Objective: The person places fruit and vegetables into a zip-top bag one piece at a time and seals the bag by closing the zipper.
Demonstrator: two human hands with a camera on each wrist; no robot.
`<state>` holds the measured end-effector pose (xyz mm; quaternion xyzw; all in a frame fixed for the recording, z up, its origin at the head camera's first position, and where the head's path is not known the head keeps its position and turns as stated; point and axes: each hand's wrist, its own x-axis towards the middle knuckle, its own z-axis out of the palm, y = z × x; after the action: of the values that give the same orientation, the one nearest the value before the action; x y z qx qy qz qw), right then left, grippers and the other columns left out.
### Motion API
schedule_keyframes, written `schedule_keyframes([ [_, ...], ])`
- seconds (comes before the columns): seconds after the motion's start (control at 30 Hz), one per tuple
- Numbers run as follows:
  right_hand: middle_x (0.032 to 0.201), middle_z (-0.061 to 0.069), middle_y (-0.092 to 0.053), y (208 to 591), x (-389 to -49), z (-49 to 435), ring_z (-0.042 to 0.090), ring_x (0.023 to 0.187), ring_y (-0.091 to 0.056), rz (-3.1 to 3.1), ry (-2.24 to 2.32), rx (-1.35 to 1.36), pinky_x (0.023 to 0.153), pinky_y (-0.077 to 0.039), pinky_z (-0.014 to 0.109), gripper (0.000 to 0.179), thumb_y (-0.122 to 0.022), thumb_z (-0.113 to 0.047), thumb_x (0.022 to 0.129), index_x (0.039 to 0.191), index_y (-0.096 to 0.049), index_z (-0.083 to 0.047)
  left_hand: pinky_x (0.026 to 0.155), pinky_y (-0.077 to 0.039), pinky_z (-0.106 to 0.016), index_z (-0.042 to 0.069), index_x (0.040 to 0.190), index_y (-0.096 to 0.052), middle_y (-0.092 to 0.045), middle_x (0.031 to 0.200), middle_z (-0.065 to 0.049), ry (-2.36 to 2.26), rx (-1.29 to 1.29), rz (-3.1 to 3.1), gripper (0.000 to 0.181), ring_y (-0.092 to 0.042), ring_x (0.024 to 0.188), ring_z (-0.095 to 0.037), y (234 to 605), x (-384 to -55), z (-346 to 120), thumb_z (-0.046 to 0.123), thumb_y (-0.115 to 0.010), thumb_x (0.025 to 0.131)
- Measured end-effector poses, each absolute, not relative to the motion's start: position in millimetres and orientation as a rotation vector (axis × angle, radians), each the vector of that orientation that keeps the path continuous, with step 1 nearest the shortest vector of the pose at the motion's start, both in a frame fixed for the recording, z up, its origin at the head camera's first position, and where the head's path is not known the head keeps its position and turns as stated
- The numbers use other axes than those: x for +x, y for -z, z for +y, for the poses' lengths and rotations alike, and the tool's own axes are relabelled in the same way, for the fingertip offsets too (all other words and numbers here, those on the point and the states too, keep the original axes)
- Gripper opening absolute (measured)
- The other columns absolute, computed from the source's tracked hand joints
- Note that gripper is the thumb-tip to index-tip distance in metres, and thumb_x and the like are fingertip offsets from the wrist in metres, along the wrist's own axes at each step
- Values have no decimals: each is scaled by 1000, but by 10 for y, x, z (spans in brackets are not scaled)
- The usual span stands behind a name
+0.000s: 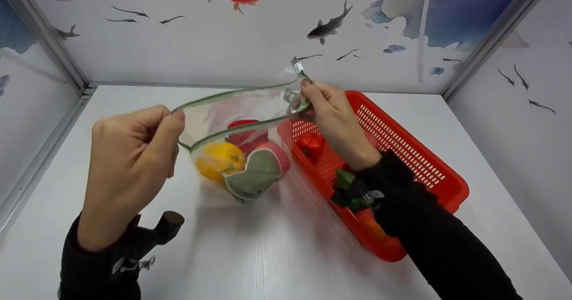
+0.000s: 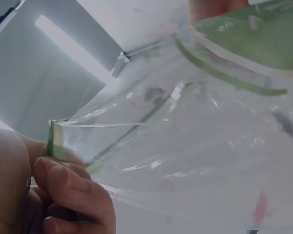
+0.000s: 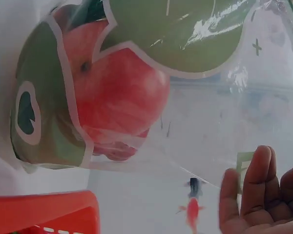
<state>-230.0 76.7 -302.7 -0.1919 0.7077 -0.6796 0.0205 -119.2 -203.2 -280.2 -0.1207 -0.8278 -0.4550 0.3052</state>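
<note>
A clear zip bag (image 1: pixel 232 132) with green edging and green printed shapes hangs between the two hands, its mouth stretched wide. My left hand (image 1: pixel 134 152) pinches the left corner of the mouth. At the far end, beside the silvery zip slider (image 1: pixel 296 65), my right hand (image 1: pixel 335 121) grips the rim. Inside the bag lie a yellow rounded piece of produce (image 1: pixel 219 159) and red round pieces, partly hidden by the print. One red fruit (image 3: pixel 122 92) shows large through the plastic in the right wrist view. The left wrist view shows the pinched green edge (image 2: pixel 56 141).
A red perforated basket (image 1: pixel 402 157) stands at the right on the white table (image 1: pixel 250 255), partly beneath my right forearm. In it are a red pepper (image 1: pixel 310 144), something green (image 1: pixel 344 179) and an orange-red piece (image 1: pixel 371 224). Printed white walls (image 1: pixel 268 45) enclose the table.
</note>
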Motion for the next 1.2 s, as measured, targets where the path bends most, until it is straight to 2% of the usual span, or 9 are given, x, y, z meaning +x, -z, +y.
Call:
schedule_keyframes([
  [0.17,100,8,-65,3197,-2182,598,23,100,-67,1994,2021,-621,99,-62,48,30,-39,-18,117,99,-60,-6,38,-21,-22,22,54,-46,-43,46,10,1127,-337,-2160,55,-39,37,-6,2899,-1017,-2102,16,-64,106],
  [0.4,130,11,-66,3289,-2118,374,23,123,-66,1946,1950,-746,109,-57,46,41,-39,-18,117,151,-56,-3,43,-16,-14,25,57,-43,-38,52,15,1061,-497,-2174,53,-30,42,0,3048,-849,-2111,9,-69,100],
  [0.47,133,11,-67,3274,-2130,469,24,124,-67,1964,1947,-770,111,-56,43,43,-40,-19,117,155,-54,-5,44,-16,-11,25,59,-42,-36,53,16,1062,-594,-2209,52,-28,45,3,3122,-840,-2016,6,-69,98],
  [0.6,92,4,-66,3265,-2136,814,16,85,-67,2203,1828,-784,83,-60,24,33,-46,-21,116,120,-72,-2,43,-16,-10,22,60,-38,-30,54,15,1106,-749,-2300,50,-24,48,6,3257,-903,-1743,0,-66,96],
  [0.7,65,1,-45,3298,-2081,1107,15,60,-42,2476,1642,-721,56,-41,23,37,-48,-22,115,92,-72,-5,45,-25,-14,22,60,-42,-34,54,15,1141,-757,-2366,48,-33,54,2,3318,-956,-1552,4,-65,97],
  [0.83,62,1,-40,3353,-1960,1410,15,58,-33,2663,1387,-643,53,-30,26,34,-54,-21,110,86,-75,-9,58,-38,-25,23,59,-48,-41,55,19,1159,-666,-2395,46,-48,78,-8,3351,-966,-1409,10,-68,98],
  [0.97,82,2,-59,3351,-1824,1582,13,74,-54,2795,1132,-684,67,-49,23,15,-73,-24,102,108,-68,-11,59,-39,-27,21,59,-49,-42,56,18,1200,-608,-2367,45,-49,83,-9,3367,-957,-1364,9,-69,97],
  [1.1,138,7,-61,3277,-1706,1608,21,126,-58,3000,864,-1042,102,-59,40,58,-85,-28,94,143,-56,-19,53,-39,-24,19,61,-49,-42,57,17,1244,-615,-2373,43,-49,74,-7,3379,-950,-1333,8,-70,98],
  [1.2,148,11,-58,3186,-1696,1539,30,138,-51,3130,681,-1451,111,-53,48,43,-85,-27,94,133,-70,-21,53,-38,-24,20,62,-49,-42,58,17,1246,-634,-2390,42,-48,69,-7,3383,-947,-1313,7,-69,97],
])
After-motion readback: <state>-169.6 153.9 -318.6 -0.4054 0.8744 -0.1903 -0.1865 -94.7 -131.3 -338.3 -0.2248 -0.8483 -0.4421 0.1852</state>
